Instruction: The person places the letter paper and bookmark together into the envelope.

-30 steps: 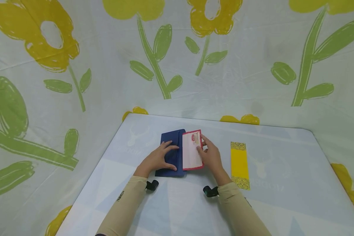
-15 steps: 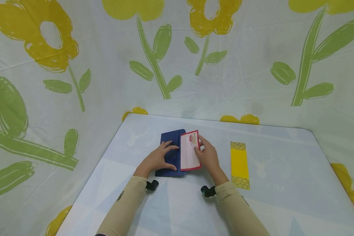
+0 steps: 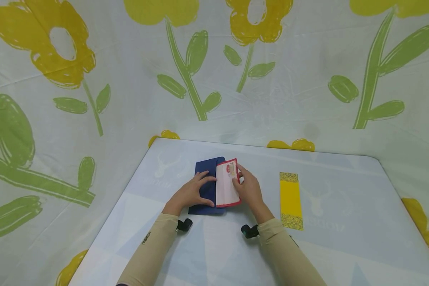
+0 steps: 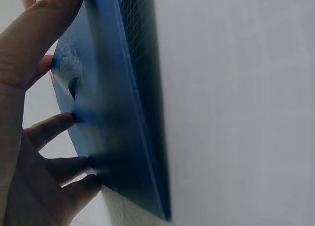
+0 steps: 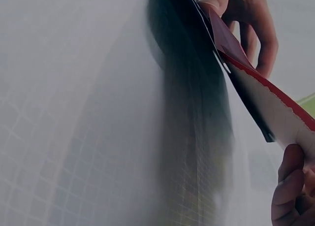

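Note:
A dark blue envelope (image 3: 206,165) lies on the table, its flap side facing right. My left hand (image 3: 190,193) rests on it with spread fingers; in the left wrist view the fingertips touch the blue face (image 4: 110,113). My right hand (image 3: 249,190) pinches the right edge of a white card (image 3: 226,188) with a red border and a small printed picture. The card lies tilted over the flap, its left edge at the envelope's mouth. Whether that edge is inside cannot be told. In the right wrist view the card's red edge (image 5: 280,95) meets the dark envelope.
To the right of my right hand a yellow strip (image 3: 290,200) with patterned gold ends lies flat on the table. The pale table (image 3: 343,238) ends at a flower-printed curtain (image 3: 289,79) behind and at the sides.
My right hand has moved left with the card, bringing its left edge across the flap to the envelope's mouth. My left hand and the envelope have stayed in place.

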{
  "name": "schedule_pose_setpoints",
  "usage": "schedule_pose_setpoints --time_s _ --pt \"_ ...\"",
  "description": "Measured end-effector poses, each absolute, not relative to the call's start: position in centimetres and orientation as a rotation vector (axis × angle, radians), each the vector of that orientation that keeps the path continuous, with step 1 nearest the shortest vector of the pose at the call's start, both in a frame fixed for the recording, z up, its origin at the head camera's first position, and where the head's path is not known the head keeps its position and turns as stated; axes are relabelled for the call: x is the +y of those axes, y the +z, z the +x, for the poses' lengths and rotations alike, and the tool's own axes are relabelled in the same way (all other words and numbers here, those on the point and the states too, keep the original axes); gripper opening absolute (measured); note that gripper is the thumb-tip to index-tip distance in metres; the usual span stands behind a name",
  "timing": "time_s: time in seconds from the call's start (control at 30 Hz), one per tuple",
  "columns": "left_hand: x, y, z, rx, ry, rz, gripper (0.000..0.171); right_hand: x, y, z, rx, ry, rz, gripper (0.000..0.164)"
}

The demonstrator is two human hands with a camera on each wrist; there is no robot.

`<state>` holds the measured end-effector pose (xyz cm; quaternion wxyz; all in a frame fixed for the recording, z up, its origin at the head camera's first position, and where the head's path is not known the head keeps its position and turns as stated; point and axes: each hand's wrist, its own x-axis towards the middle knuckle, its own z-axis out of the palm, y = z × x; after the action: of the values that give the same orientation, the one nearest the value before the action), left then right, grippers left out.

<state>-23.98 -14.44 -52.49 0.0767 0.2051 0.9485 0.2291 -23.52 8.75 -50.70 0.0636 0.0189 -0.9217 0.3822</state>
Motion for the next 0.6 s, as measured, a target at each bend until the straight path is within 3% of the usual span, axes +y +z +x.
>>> schedule_pose_setpoints --time_s 0.6 --pt "-14.74 -52.8 -24.19 2.847 0.708 0.67 0.091 8.47 -50.52 -23.69 -2.739 0.979 0.187 0.058"
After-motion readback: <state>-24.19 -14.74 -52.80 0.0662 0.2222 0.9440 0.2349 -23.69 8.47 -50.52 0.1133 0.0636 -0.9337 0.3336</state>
